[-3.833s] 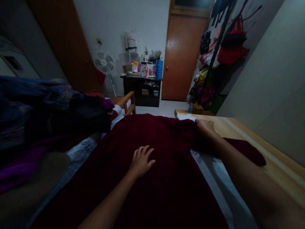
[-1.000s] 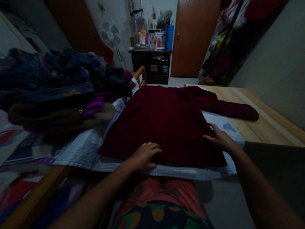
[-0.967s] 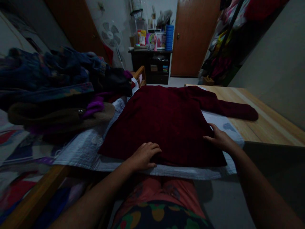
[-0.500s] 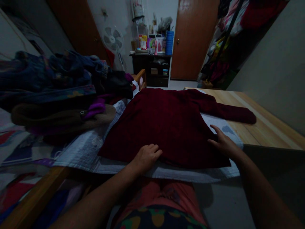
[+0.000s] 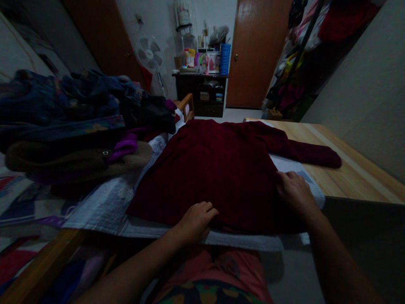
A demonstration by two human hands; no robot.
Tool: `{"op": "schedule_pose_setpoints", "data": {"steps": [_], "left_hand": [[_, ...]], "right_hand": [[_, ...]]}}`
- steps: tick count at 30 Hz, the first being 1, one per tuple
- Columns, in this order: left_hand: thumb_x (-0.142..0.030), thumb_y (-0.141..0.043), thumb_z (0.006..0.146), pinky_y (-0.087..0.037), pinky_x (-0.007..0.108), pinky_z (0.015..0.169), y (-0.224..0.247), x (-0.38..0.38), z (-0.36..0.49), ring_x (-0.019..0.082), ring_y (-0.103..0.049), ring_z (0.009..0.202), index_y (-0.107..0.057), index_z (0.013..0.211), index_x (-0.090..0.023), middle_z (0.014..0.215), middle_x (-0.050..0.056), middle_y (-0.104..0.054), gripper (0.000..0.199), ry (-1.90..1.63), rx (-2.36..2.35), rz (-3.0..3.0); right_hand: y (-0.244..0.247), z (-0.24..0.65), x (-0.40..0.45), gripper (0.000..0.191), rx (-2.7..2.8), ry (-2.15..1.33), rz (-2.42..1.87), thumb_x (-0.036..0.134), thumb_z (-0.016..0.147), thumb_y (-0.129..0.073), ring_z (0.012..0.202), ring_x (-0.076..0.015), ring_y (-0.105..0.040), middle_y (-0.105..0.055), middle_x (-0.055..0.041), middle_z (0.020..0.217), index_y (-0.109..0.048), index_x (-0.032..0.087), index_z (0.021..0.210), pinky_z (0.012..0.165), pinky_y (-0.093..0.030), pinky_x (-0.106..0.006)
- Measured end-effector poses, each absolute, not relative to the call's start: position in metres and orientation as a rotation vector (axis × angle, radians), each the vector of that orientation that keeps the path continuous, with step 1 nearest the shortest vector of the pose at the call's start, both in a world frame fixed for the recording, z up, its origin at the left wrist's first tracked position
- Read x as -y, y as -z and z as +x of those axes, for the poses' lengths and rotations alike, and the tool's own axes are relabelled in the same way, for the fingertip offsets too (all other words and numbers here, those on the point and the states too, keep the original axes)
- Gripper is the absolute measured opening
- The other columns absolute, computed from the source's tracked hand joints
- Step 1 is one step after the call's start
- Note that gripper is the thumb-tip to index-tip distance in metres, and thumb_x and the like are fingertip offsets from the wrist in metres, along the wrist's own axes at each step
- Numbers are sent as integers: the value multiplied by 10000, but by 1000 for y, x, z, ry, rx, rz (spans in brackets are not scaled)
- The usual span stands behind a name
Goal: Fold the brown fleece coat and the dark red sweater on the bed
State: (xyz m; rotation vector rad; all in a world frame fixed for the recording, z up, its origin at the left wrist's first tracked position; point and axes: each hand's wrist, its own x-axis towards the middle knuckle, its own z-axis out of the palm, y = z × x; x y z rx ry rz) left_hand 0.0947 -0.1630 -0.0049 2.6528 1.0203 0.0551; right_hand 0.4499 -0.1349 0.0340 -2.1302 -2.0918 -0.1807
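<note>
A dark red long-sleeved top point(image 5: 215, 169) lies spread out before me, with its hem toward me. One sleeve stretches out to the right. My left hand point(image 5: 198, 218) is at the near hem, its fingers curled down onto the cloth; the fingertips are partly hidden. At the top's right side edge, my right hand point(image 5: 292, 190) has its fingers closed on the fabric. Beneath the top is a light blue and white patterned cloth point(image 5: 104, 211), showing along the front and left.
A heap of clothes with jeans point(image 5: 88, 93) rises on the left, beside a wooden rail point(image 5: 44, 266). A wooden board point(image 5: 357, 169) lies to the right under the sleeve. Farther back stand a fan point(image 5: 151, 54), a black cabinet point(image 5: 186, 95) and a door point(image 5: 253, 55). Hanging clothes point(image 5: 341, 25) are at upper right.
My right hand has closed from a spread pose onto the right side edge of the top. My left hand stays at the near hem. The view has tilted slightly.
</note>
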Motion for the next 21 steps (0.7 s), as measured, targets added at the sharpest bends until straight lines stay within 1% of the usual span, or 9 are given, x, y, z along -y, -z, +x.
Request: {"op": "schedule_pose_setpoints", "data": {"steps": [3,5,8,10,13,16,18,20,21], "left_hand": [[-165,-614,703,-444,361,873,-1,162,92,235,-518,1010,-526,1161,-245,1094,48,-560,474,-67,-991,2587],[-231,-657,702,-435,373,900,-4,161,91,244,-515,1032,-519,1185,-252,1117,46,-553,503,-78,-963,2533],[-353,-720,694,-425,395,934,-4,158,89,255,-522,1049,-532,1192,-259,1124,42,-557,540,-102,-929,2444],[-400,-746,687,-428,392,945,-5,156,87,252,-529,1057,-545,1202,-267,1127,36,-564,569,-131,-888,2374],[-391,-747,708,-472,320,883,-11,149,78,209,-563,1011,-565,1212,-260,1109,28,-587,551,-158,-794,2218],[-282,-670,782,-502,259,802,-22,132,61,158,-604,917,-583,1175,-225,1048,26,-627,406,-219,-849,2092],[-227,-610,812,-492,302,892,-29,112,44,174,-599,999,-599,1136,-214,1106,48,-627,324,-384,-1066,2162],[-227,-585,818,-417,402,1035,-33,86,22,230,-531,1170,-613,1111,-206,1239,85,-578,295,-593,-1418,2297],[-235,-579,814,-382,445,1070,-34,73,9,260,-492,1232,-611,1123,-198,1295,103,-547,313,-658,-1635,2322]], "right_hand": [[-35,399,117,363,2175,7,-1779,172,907,-420,1042,-245,-600,-626,-150,1164,-618,154,1211,912,-473,-372],[-31,361,102,343,2257,-129,-1637,217,945,-392,1104,-227,-584,-626,-139,1206,-640,150,1172,972,-446,-353],[-18,309,77,419,2326,-232,-1589,339,971,-394,1325,-269,-432,-525,-147,1397,-565,132,1293,1094,-334,-417],[-5,283,63,514,2309,-297,-1637,440,967,-403,1395,-299,-340,-438,-148,1480,-486,139,1376,1116,-289,-465],[18,260,50,571,2286,-324,-1666,492,962,-399,1428,-311,-279,-378,-158,1518,-449,141,1410,1135,-241,-493],[39,253,48,573,2277,-278,-1636,464,956,-414,1440,-297,-256,-371,-152,1524,-433,135,1425,1149,-225,-483],[47,253,49,584,2269,-255,-1623,459,952,-418,1443,-289,-249,-364,-139,1530,-420,133,1435,1156,-221,-471],[50,254,50,587,2262,-257,-1625,457,949,-417,1442,-286,-251,-368,-131,1530,-423,126,1434,1164,-214,-461],[50,255,50,589,2259,-263,-1628,453,948,-419,1441,-286,-252,-370,-131,1529,-426,120,1433,1167,-209,-458]]}}
